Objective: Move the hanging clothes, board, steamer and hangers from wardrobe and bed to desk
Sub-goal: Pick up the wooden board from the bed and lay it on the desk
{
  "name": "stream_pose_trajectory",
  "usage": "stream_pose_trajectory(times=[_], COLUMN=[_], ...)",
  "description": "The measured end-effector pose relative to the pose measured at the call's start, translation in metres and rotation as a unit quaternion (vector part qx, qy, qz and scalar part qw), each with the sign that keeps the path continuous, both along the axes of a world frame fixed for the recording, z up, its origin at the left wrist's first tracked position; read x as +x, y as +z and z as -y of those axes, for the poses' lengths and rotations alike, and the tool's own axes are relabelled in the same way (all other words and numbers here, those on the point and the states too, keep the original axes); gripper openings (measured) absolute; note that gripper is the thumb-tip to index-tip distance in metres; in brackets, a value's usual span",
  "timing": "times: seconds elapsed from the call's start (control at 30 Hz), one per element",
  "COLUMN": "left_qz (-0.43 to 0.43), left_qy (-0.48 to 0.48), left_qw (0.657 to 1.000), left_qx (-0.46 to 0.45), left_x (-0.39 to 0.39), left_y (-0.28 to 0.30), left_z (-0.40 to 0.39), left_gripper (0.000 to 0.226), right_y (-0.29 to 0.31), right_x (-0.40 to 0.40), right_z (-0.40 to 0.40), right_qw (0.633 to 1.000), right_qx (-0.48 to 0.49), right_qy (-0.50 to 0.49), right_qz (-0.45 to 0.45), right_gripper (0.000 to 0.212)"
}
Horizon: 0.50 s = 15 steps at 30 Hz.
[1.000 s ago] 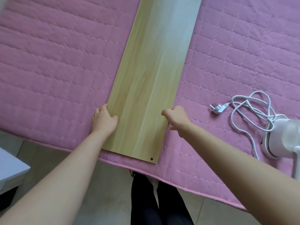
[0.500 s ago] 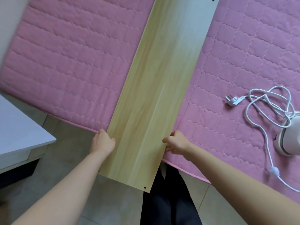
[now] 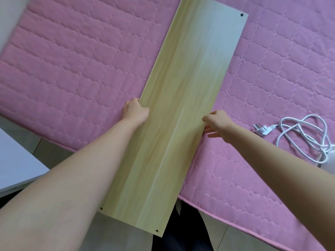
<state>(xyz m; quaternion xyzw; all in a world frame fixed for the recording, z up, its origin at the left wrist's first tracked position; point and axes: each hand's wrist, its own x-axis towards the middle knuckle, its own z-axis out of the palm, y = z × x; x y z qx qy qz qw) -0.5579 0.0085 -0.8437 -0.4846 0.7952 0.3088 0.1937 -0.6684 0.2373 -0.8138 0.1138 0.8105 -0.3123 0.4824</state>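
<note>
Since the earlier frames you have drawn the board farther toward yourself: its near end now overhangs the bed edge well past your legs, and its far end with a corner hole has come into view. Your hands, formerly close to the near end, now sit about midway along its length. The white steamer has slipped almost out of view at the right edge.

The board is a long, flat, thin rectangular panel of pale yellow-green wood-grain laminate, smooth and slightly glossy, with small dark holes at its visible corners. Its long axis runs from lower left, over the floor, to upper right across the bed. The bed cover is pink, quilted in a wavy stitched pattern.

Your left hand grips the board's left long edge, thumb on top and fingers curled round the rim. Your right hand pinches the right long edge, fingers partly under it.

A white, round-section cord lies in loose loops on the cover to the right, well apart from the board, ending in a plug. A white tabletop corner shows at lower left.
</note>
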Motion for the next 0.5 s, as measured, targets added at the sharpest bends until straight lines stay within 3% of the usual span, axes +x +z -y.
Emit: stream_pose_trajectory(times=[0.3, 0.5], left_qz=[0.013, 0.013], left_qy=[-0.017, 0.01], left_qw=[1.0, 1.0], left_qx=[0.006, -0.021], left_x=[0.025, 0.086], left_y=[-0.006, -0.004], left_z=[0.002, -0.006], left_gripper=[0.055, 0.049], right_y=[0.002, 0.003], right_x=[0.035, 0.098], right_z=[-0.001, -0.004], right_qw=[0.997, 0.999], right_qx=[0.007, 0.024], right_qy=[-0.079, -0.021], right_qz=[-0.011, -0.017], right_gripper=[0.022, 0.038])
